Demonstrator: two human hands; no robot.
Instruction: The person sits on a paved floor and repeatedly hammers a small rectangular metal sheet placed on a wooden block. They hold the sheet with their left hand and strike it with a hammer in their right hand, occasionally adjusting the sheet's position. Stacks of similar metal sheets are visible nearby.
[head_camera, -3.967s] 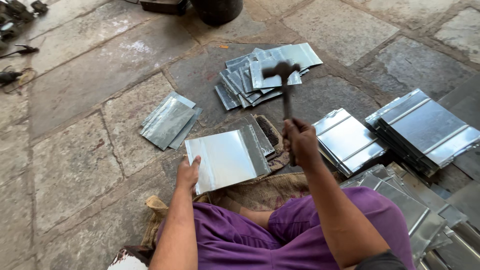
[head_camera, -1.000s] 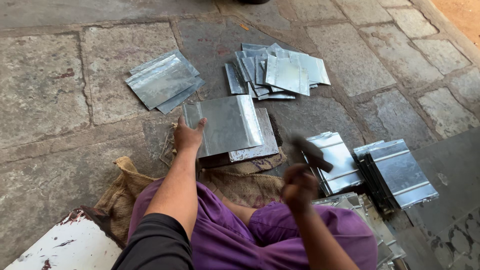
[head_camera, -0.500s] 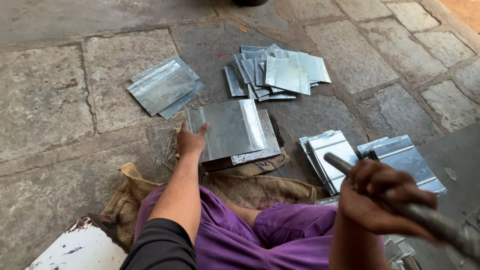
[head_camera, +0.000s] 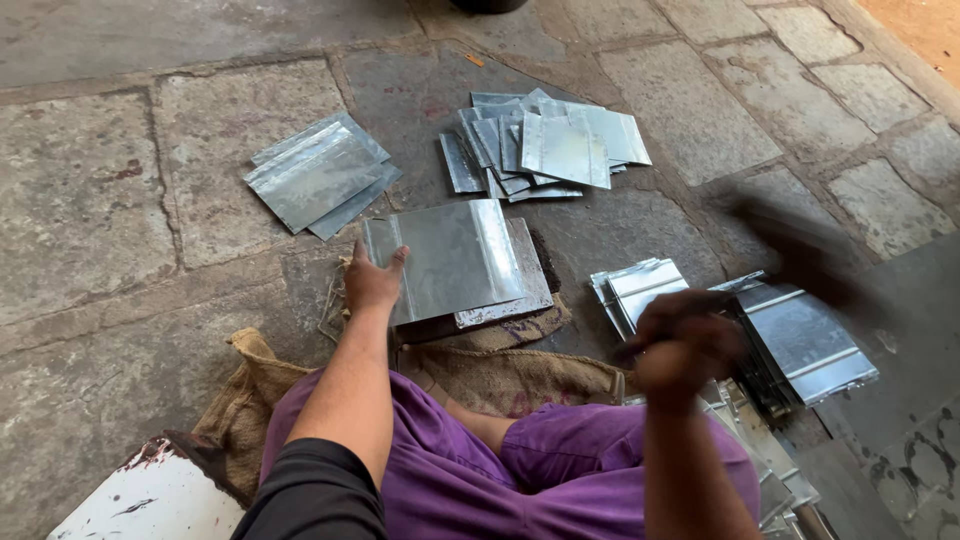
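Observation:
My left hand (head_camera: 372, 281) presses flat on the left edge of a shiny metal sheet (head_camera: 455, 255) with folded edges, which lies on another sheet over a dark block. My right hand (head_camera: 682, 345) is closed around the handle of a hammer (head_camera: 790, 250). The hammer is a dark blur up and to the right of that hand, over the floor right of the sheet. I sit cross-legged in purple trousers on a burlap sack (head_camera: 500, 365).
A small stack of sheets (head_camera: 318, 175) lies at the upper left. A loose heap of sheets (head_camera: 545, 148) lies behind the work spot. More folded sheets (head_camera: 790, 335) are stacked at my right. A white painted object (head_camera: 140, 500) sits at bottom left. The floor is stone slabs.
My right hand has swung the hammer from low at my right side up and outward; it now blurs in motion. My left hand stays on the sheet's edge.

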